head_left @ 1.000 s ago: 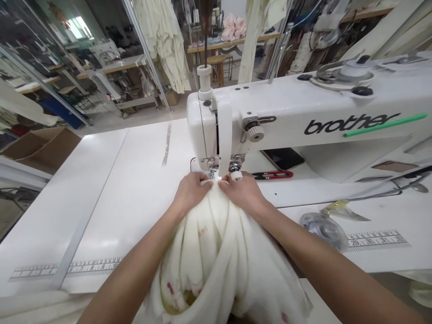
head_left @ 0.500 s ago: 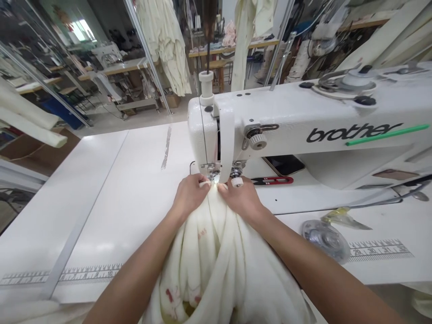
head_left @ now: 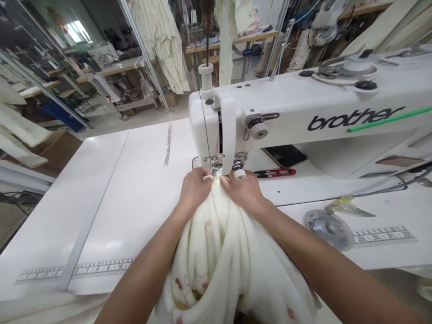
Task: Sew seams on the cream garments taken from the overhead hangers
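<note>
Cream fabric (head_left: 232,252) with small reddish printed marks hangs in folds from the sewing machine's needle area down over the front table edge. Its top edge lies at the presser foot (head_left: 215,171) of the white sewing machine (head_left: 283,108). On the left of the foot, my left hand (head_left: 195,189) pinches the fabric edge between thumb and fingers. My right hand (head_left: 243,189) grips the same edge on the right side, its fingers partly hidden behind the machine's tension knob. Both hands sit close to the needle, which I cannot make out clearly.
Red thread snips (head_left: 278,173) and a dark phone (head_left: 286,155) lie under the machine arm. On the right stand a clear round bobbin case (head_left: 330,229) and a small plastic packet (head_left: 349,206). A printed ruler strip (head_left: 101,268) runs along the table's front. More cream fabric (head_left: 160,45) hangs behind.
The view has shifted slightly, so the machine and hands sit a little differently in the picture. Both hands keep their hold on the fabric beside the presser foot.
</note>
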Motion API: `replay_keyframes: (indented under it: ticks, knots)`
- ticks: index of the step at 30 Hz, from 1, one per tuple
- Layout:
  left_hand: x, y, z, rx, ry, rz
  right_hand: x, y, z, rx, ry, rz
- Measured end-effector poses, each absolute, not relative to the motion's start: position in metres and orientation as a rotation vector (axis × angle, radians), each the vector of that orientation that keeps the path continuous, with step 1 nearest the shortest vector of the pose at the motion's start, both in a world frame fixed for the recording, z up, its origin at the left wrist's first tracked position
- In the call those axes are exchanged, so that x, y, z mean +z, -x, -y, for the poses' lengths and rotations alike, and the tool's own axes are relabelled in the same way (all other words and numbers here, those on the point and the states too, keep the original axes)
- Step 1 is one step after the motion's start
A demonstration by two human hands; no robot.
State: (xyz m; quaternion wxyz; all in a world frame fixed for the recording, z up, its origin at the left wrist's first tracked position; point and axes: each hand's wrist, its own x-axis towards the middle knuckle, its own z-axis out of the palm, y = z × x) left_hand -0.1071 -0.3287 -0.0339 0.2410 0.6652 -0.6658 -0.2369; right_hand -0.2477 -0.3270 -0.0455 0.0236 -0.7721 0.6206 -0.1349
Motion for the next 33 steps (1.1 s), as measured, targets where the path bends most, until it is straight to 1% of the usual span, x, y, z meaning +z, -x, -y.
replay_keyframes:
  ticks: [15, 33]
  knots:
    - [-0.042, 0.108, 0.330, -0.572, -1.793, 1.802, -0.046, 0.245, 0.331, -0.365, 2.358, -1.966]
    - [-0.047, 0.111, 0.336, -0.431, -1.845, 1.830, -0.052, 0.242, 0.334, -0.536, 2.306, -1.997]
